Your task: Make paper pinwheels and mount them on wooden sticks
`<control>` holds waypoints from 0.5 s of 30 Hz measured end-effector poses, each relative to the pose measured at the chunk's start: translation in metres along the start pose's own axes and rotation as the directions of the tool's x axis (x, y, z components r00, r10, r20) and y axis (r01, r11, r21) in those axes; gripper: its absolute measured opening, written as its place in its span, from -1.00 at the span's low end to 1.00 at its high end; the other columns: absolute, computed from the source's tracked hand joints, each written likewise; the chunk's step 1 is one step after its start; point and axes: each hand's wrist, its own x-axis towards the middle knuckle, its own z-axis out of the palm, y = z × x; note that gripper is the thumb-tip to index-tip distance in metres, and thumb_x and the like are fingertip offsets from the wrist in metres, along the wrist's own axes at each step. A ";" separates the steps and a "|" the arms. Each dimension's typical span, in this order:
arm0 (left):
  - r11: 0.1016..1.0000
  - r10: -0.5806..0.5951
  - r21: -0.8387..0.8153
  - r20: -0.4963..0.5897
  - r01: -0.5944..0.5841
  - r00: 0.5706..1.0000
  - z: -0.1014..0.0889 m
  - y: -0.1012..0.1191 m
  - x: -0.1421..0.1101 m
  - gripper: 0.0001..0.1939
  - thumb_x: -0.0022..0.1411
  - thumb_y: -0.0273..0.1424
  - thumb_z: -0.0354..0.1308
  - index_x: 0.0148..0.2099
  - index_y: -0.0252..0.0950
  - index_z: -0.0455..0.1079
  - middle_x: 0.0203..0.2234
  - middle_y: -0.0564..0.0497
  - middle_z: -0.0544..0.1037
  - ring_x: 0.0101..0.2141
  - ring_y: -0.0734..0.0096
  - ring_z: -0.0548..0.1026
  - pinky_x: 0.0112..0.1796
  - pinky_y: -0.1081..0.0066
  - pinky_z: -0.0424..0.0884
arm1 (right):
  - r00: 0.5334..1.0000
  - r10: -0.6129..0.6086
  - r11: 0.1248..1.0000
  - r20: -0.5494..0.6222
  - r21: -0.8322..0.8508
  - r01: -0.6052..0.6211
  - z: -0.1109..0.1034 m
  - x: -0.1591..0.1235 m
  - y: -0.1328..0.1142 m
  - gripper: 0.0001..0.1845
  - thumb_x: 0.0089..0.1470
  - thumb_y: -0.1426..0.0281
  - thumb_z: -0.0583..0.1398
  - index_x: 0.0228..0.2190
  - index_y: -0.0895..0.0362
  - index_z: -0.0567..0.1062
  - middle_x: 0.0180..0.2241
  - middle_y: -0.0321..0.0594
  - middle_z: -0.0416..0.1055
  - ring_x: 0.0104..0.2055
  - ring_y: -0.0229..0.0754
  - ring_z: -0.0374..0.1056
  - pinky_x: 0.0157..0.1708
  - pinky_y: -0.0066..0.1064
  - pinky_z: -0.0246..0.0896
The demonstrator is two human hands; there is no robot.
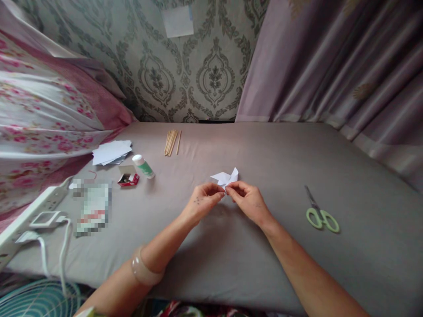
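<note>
Left hand [202, 200] and right hand [250, 201], equally near, pinch the folded white paper [223, 178] by its lower edge at frame centre — points spread above both.

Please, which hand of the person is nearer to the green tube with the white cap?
Left. The left hand, at the folded white paper, is to the right of the green tube; the right hand is farther right, beyond it.
</note>
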 end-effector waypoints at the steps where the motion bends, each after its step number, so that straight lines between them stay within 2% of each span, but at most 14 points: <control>1: 1.000 0.022 0.008 0.013 -0.023 1.000 0.002 -0.003 0.002 -0.84 -0.07 -0.36 0.28 -0.42 -0.35 0.46 -0.56 0.06 0.47 -0.52 0.55 0.34 -0.47 0.50 0.20 | 1.000 -0.004 1.000 0.012 0.003 0.004 0.001 -0.001 0.001 -0.73 -0.05 0.19 0.21 -0.44 0.15 0.53 -0.47 -0.20 0.52 -0.46 -0.21 0.39 -0.40 -0.38 0.28; 4: 0.997 0.078 0.016 0.018 -0.078 0.997 0.002 -0.011 0.006 -0.80 -0.07 -0.33 0.30 -0.41 -0.35 0.42 -0.57 0.08 0.45 -0.51 0.54 0.35 -0.46 0.51 0.22 | 0.999 0.004 1.000 0.042 0.002 -0.005 0.003 -0.001 0.006 -0.76 -0.03 0.23 0.21 -0.41 0.15 0.54 -0.43 -0.19 0.54 -0.41 -0.19 0.41 -0.35 -0.37 0.30; 8: 0.996 0.089 0.027 0.006 -0.089 0.996 -0.001 -0.018 0.009 -0.74 -0.08 -0.30 0.32 -0.38 -0.34 0.38 -0.56 0.08 0.46 -0.52 0.55 0.35 -0.47 0.52 0.23 | 0.996 0.019 0.998 0.083 -0.055 -0.015 0.001 0.000 0.010 -0.80 -0.03 0.27 0.22 -0.41 0.14 0.56 -0.42 -0.21 0.55 -0.40 -0.21 0.42 -0.31 -0.37 0.30; 15: 0.992 0.107 0.065 0.002 -0.107 0.994 -0.001 -0.017 0.014 -0.82 -0.08 -0.40 0.27 -0.37 -0.32 0.39 -0.52 0.06 0.48 -0.48 0.50 0.40 -0.41 0.49 0.26 | 0.994 0.032 0.995 0.109 -0.097 -0.021 -0.002 -0.001 0.006 -0.83 -0.04 0.31 0.23 -0.40 0.14 0.56 -0.41 -0.22 0.55 -0.39 -0.21 0.43 -0.31 -0.38 0.29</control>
